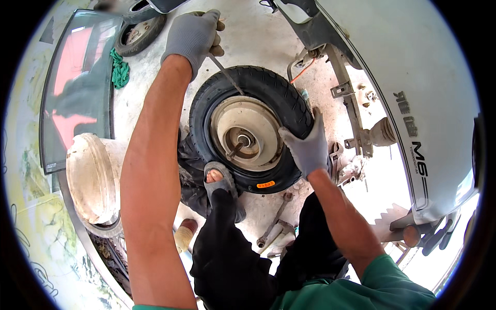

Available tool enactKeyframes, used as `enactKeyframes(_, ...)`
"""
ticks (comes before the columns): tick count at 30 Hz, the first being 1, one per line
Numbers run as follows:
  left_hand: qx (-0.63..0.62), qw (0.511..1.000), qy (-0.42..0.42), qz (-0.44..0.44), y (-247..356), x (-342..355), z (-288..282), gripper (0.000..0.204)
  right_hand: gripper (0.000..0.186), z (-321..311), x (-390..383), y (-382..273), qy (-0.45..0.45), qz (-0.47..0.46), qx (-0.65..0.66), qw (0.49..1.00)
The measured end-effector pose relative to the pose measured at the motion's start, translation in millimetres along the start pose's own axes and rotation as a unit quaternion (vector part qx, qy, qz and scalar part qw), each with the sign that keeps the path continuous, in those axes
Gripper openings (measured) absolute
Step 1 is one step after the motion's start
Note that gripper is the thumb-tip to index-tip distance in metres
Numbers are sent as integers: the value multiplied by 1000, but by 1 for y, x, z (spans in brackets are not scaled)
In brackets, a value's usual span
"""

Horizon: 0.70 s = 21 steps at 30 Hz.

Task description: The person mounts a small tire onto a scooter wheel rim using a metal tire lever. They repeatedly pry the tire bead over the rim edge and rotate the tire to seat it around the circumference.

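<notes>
A black tyre (206, 98) lies in front of me around a pale metal hub wheel (243, 116) with an axle (236, 150) standing out of its centre. My left hand (194, 39), in a grey glove, is closed around a metal tyre lever (226, 74) beyond the tyre's far side. The lever's tip meets the gap between tyre and rim at the far edge. My right hand (309, 147), also gloved, grips the tyre's right side, thumb on the sidewall and fingers over the tread. A sandalled foot (219, 181) presses on the near left of the tyre.
A white vehicle panel (413, 77) and metal frame (338, 77) stand at right. Wrenches (276, 219) lie near my legs. At left are a glass pane (77, 93), a dirty white bucket (93, 178), a green cloth (120, 70) and another wheel (139, 33).
</notes>
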<state>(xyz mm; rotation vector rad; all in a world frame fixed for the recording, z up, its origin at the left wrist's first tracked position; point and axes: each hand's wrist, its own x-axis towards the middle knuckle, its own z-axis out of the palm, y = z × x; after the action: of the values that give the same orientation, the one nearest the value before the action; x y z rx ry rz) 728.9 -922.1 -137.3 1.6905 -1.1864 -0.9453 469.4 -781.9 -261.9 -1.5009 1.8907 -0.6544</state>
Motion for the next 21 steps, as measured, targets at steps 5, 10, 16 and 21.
enactKeyframes(5, -19, 999, -3, -29, -3, 8, 2, 37, 90, 4, 6, 36, -50, 8, 100, 994)
enactKeyframes(10, -60, 996, 29, -65, -11, 5, -10, 34, 87, 4, 11, 39, -36, -38, 101, 993)
enactKeyframes(16, -88, 987, 65, -119, -17, -4, -22, 34, 102, -13, 14, 34, -109, -3, 79, 991)
enactKeyframes(21, -37, 991, 70, -111, -11, 4, -10, 34, 100, -13, 26, 20, -130, -27, 29, 991)
